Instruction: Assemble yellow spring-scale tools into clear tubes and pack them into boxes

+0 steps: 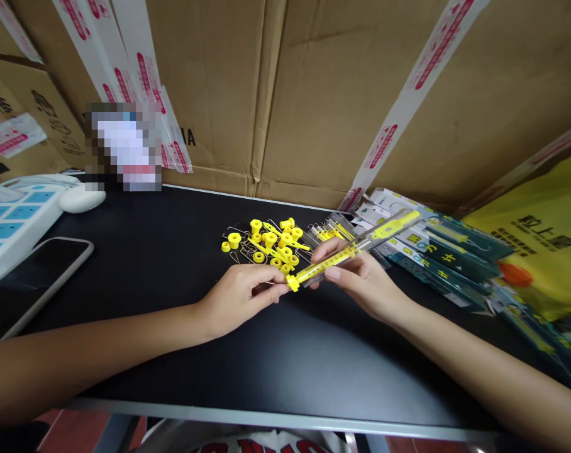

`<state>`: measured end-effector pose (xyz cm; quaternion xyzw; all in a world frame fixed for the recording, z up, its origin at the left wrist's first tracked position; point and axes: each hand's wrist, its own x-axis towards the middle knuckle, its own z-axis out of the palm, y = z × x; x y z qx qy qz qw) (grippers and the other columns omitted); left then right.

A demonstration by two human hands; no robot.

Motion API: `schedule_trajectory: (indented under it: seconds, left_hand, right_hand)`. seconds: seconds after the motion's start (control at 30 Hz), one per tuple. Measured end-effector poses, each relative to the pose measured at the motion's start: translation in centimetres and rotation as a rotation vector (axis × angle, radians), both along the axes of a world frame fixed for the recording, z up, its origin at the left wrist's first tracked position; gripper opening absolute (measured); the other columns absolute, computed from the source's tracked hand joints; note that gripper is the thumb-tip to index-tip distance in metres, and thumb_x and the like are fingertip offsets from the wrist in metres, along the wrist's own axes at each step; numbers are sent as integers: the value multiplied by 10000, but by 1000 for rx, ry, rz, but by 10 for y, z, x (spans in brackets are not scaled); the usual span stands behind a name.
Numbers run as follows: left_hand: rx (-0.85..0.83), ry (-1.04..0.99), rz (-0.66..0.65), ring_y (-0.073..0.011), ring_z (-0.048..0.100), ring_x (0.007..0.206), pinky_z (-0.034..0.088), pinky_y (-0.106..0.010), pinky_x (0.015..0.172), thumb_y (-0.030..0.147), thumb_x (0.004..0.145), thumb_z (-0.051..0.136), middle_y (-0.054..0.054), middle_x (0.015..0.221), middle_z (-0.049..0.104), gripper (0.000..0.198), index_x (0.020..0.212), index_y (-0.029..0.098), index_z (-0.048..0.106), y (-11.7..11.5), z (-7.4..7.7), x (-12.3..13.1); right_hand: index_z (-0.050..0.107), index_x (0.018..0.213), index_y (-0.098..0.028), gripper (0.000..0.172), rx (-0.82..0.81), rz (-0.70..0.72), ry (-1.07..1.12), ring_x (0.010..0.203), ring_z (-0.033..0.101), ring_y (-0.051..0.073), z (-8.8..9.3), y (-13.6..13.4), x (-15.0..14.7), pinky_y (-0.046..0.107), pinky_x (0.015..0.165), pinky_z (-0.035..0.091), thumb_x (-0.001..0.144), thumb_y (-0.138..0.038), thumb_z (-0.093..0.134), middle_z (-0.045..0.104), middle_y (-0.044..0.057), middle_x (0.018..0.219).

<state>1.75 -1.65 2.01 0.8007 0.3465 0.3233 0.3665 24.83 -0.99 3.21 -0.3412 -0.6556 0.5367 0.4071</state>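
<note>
My right hand (356, 274) is wrapped round the clear tube of a spring scale (335, 259), which slants up to the right with a yellow scale strip inside. At the tube's lower end sits a yellow cap (292, 282). My left hand (248, 289) pinches at that end, with a thin wire showing by its fingertips; the fingers hide part of the wire. Just behind both hands lies a pile of yellow caps (269, 240), yellow strips and wire hooks. Several clear tubes with yellow parts (330, 228) lie beyond my right hand.
Boxes of spring scales (436, 251) and a yellow bag (535, 233) occupy the right side. A phone (35, 283), a power strip (16, 217) and a white mouse-like object (82, 198) are on the left. Large cartons (314, 94) stand along the black table's (172, 377) back edge.
</note>
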Motion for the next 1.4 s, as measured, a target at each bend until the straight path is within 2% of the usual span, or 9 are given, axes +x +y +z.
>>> schedule_trajectory:
  seconds: [0.17,0.4,0.77,0.83,1.03,1.13,1.27,1.4]
  left_hand:
    - [143,58,2,-116,531,607,393,-216,588,269,895,530,-11,720,622,177,793,191,652,1,-1,-3]
    - [201,110,-9,-126,537,609,409,-228,612,297,909,501,-25,730,631,215,824,193,668,1,-2,-4]
    - [74,49,1,-92,529,558,389,-198,582,285,924,516,26,642,616,234,739,179,613,2,-4,-2]
    - [132,68,14,-95,533,568,389,-201,582,281,922,527,19,668,626,209,769,180,627,3,-4,-2]
    - [461,138,38,-94,542,576,379,-209,565,271,913,551,12,706,634,150,813,176,607,4,-7,-8]
    - [561,109,45,-106,568,641,418,-213,631,210,906,553,11,731,635,110,804,174,573,5,-7,-8]
    - [566,81,38,-132,587,766,453,-249,754,181,885,577,-7,805,647,69,818,170,566,6,-7,-6]
    - [514,79,51,-120,573,708,450,-227,682,193,872,597,10,740,623,96,787,169,560,5,-8,-4]
  right_hand:
    - [616,953,-204,197,29,-14,-32,692,617,124,0,-3,-3,279,679,534,828,-338,688,583,6,877]
    - [623,954,-203,247,24,3,-7,672,620,132,-1,-4,-5,284,653,541,799,-373,714,604,10,857]
    - [600,945,-187,230,1,-11,-7,643,631,126,-2,-2,-6,270,622,546,802,-322,720,638,4,771]
    - [600,934,-184,221,-5,-9,8,629,634,122,-4,-2,-7,264,609,548,804,-318,719,640,0,750]
    - [592,913,-176,209,-74,-21,73,583,659,116,-7,-4,-10,243,552,565,810,-306,718,667,-3,709]
    - [586,903,-172,232,-94,-34,78,585,675,129,-7,-5,-12,245,535,577,789,-306,737,685,3,697]
    - [577,883,-176,253,-112,-64,90,572,674,129,-7,-6,-13,240,521,580,773,-323,751,696,3,675]
    - [578,856,-173,257,-117,-87,86,546,663,123,-8,-5,-12,235,500,579,769,-338,754,692,2,650]
